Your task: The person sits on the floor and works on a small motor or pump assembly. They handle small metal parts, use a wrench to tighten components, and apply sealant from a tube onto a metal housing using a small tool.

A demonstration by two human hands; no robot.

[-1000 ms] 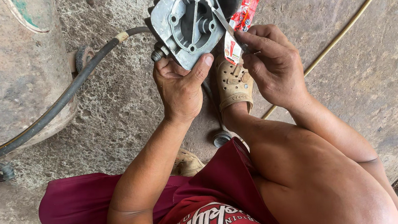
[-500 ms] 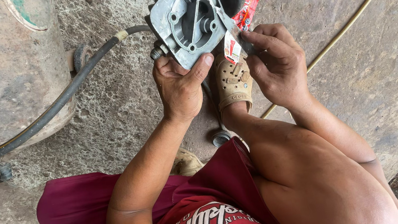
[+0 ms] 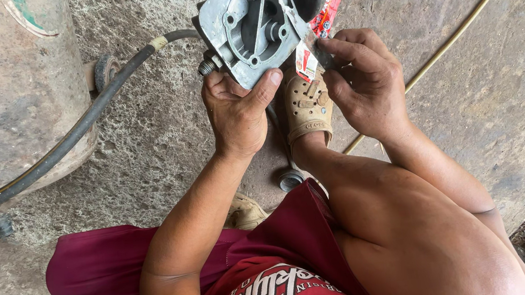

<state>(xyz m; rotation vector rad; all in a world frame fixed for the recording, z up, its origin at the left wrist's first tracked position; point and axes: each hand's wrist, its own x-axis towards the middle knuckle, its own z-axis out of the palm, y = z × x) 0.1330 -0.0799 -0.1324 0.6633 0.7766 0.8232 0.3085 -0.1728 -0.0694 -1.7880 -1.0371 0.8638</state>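
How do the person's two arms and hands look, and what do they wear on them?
Both arms are bare, with no sleeves reaching the forearms. The left hand and the right hand wear no gloves; no rings or watch are visible. The fingers look dusty from work.

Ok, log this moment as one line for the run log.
left hand: grips grey metal cover plate | right hand: pinches small red-and-white tube at plate edge | black hose: on concrete

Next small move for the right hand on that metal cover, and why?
Probably ease the thin tool a little further along the rim of the grey metal cover. The right hand pinches the tool with a small red-and-white packet, its tip at the cover's edge, while the left hand grips the cover from below, steadying it.
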